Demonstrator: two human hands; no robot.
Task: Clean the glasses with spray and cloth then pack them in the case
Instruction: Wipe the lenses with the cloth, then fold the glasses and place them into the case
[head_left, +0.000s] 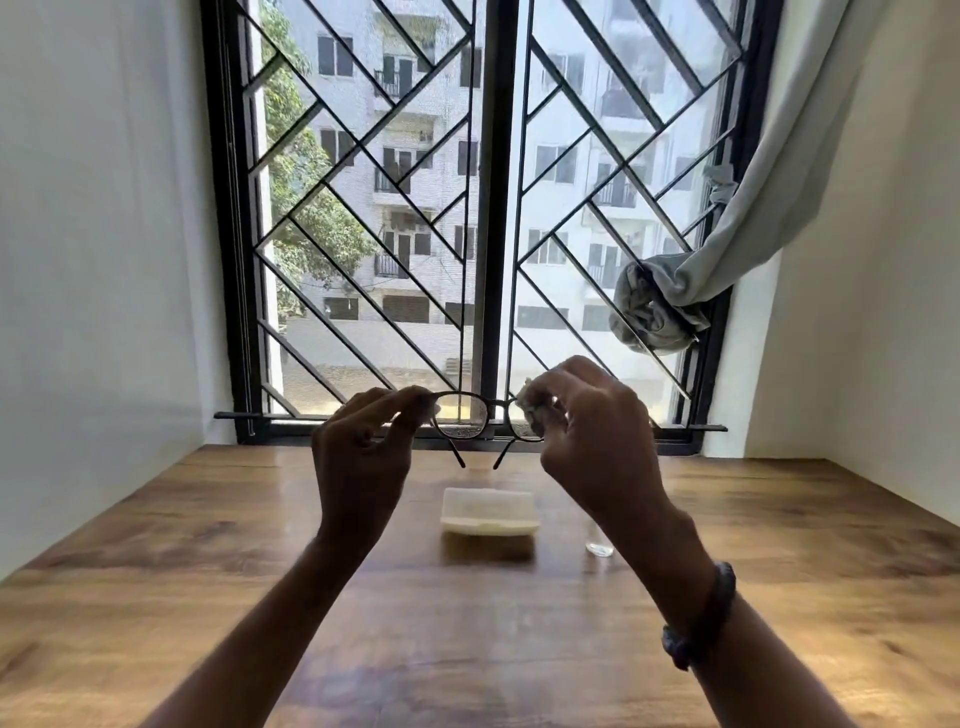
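Head view: my left hand (363, 441) pinches the glasses (470, 418) by the rim while my right hand (587, 431) presses the cloth (530, 402) on one lens, best rubbed lightly.

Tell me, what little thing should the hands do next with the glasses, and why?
Probably keep rubbing with the cloth. The right hand pinches it on one lens of the glasses, while the left hand holds the frame's other end up by the window. The other lens looks speckled near its bottom, so it likely needs wiping next. The case waits on the table.
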